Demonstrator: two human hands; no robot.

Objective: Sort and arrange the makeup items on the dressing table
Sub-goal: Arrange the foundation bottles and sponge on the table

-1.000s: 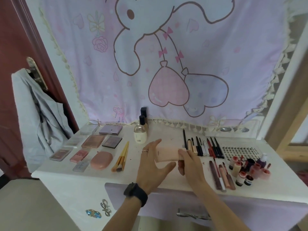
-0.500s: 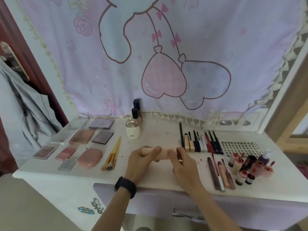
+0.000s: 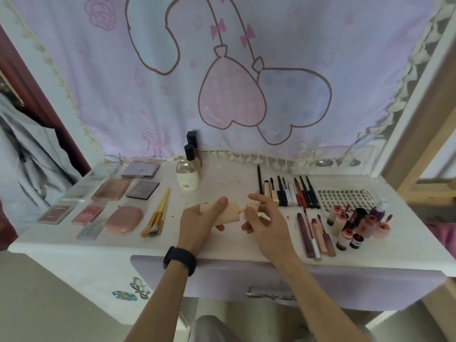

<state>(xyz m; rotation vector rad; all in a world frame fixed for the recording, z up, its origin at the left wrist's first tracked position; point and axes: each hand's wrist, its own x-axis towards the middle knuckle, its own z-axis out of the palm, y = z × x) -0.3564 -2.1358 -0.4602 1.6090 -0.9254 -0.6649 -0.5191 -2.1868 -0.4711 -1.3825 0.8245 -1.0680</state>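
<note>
Over the middle of the white dressing table (image 3: 222,250) my left hand (image 3: 197,223) grips a peach tube (image 3: 230,213) lying sideways. Just to its right, my right hand (image 3: 266,223) pinches the tube's peach cap (image 3: 252,206), which sits a small gap off the tube's end. Palettes (image 3: 111,190) and a pink compact (image 3: 124,219) lie in rows on the left. Yellow-handled brushes (image 3: 158,214) lie beside them. Pencils and liners (image 3: 287,192) are lined up at the right, with lip sticks (image 3: 317,234) in front.
Two bottles (image 3: 188,175) stand at the back centre. Small pots and bottles (image 3: 355,225) cluster at the far right near a lash card (image 3: 345,195). A pink curtain (image 3: 234,70) hangs behind. A drawer handle (image 3: 269,296) sits below the front edge.
The view has tilted down and drawn closer. My left hand closed round the tube, and my right hand has pulled the cap a little way off its end.
</note>
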